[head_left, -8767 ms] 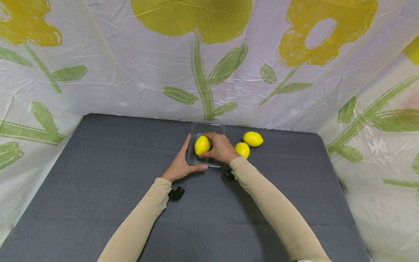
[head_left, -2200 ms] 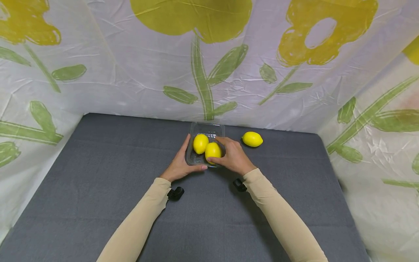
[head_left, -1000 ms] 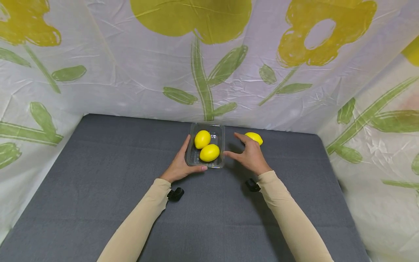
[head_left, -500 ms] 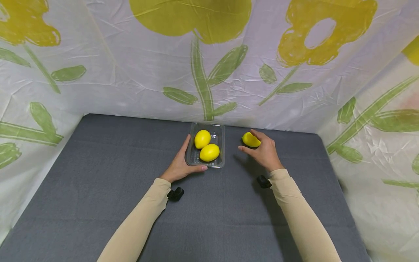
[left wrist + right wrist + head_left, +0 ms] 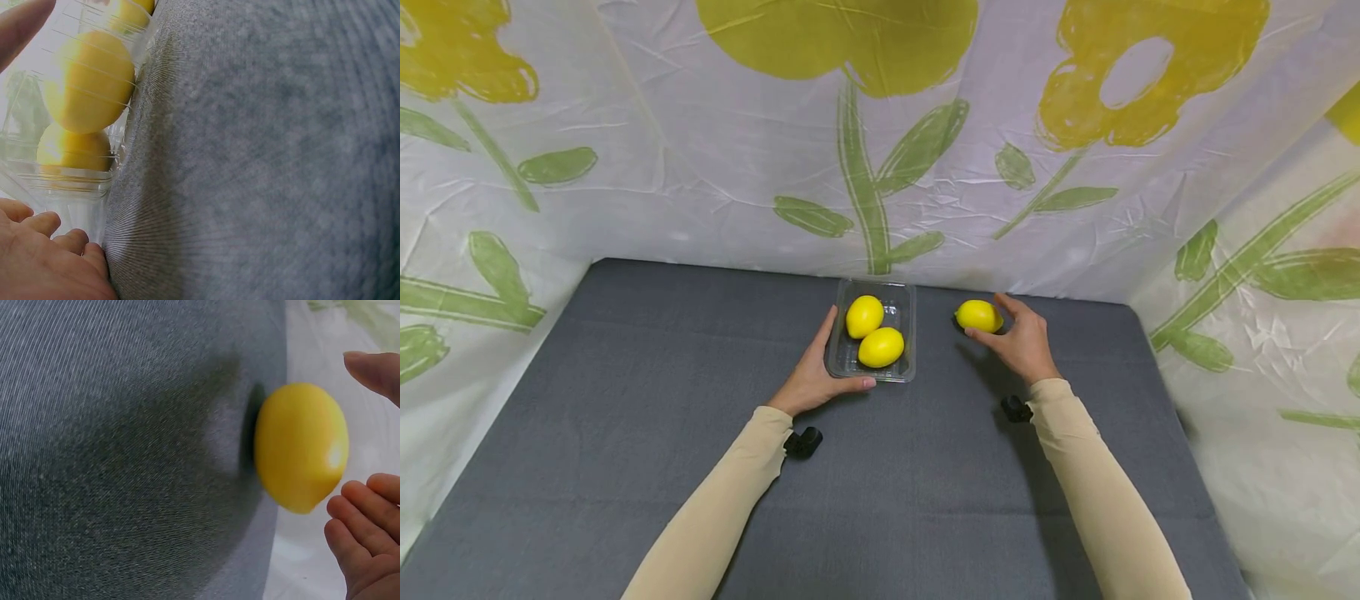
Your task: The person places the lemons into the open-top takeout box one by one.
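Head view: near the worktop's (image 5: 880, 508) far edge, the wide-spread left hand (image 5: 814, 382) touches a clear tray (image 5: 896, 314) of two lemons (image 5: 881, 347); across a gap, the parted right hand (image 5: 1026, 343) flanks a third lemon (image 5: 978, 316), ungripped.

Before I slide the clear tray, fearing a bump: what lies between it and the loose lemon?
Bare gray cloth separates tray and lemon; head view shows it.

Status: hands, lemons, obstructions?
Left hand against clear tray, two lemons inside. Right hand spread at third lemon, no grip visible. No obstacle seen between third lemon and clear tray.
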A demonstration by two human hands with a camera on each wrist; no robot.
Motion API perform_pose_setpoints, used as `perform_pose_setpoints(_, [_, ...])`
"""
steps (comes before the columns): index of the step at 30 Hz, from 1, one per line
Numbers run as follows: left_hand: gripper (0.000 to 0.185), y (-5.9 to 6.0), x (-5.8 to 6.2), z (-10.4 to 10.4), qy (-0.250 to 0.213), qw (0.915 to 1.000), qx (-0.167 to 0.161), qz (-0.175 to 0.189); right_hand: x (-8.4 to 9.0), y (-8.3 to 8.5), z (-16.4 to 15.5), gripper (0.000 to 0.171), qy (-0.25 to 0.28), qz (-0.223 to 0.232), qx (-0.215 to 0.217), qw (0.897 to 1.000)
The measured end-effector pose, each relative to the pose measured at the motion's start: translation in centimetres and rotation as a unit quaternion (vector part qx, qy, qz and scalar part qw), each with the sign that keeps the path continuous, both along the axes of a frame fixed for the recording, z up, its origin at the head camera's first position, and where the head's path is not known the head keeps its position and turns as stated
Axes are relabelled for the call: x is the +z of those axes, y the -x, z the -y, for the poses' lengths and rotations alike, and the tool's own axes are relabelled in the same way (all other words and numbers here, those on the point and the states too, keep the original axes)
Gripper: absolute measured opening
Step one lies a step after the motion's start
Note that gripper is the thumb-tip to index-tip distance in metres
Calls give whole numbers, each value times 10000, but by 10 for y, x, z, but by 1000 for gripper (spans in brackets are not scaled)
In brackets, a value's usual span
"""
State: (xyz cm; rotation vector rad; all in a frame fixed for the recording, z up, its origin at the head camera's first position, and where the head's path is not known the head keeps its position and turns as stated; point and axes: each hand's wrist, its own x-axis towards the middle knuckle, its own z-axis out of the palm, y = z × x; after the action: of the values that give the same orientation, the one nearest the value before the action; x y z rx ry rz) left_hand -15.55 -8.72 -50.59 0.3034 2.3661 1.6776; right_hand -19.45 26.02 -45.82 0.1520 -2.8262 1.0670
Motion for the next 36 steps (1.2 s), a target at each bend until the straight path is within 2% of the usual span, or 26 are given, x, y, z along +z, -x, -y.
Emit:
perform_pose_setpoints(24, [132, -1, -1, 0, 18, 10000, 24, 33, -19, 8, 4, 76, -43, 327, 11, 9995])
perform_pose_setpoints(36, [132, 0, -2, 1, -4, 10000, 4, 21, -22, 8, 5, 69, -22, 257, -36, 9997])
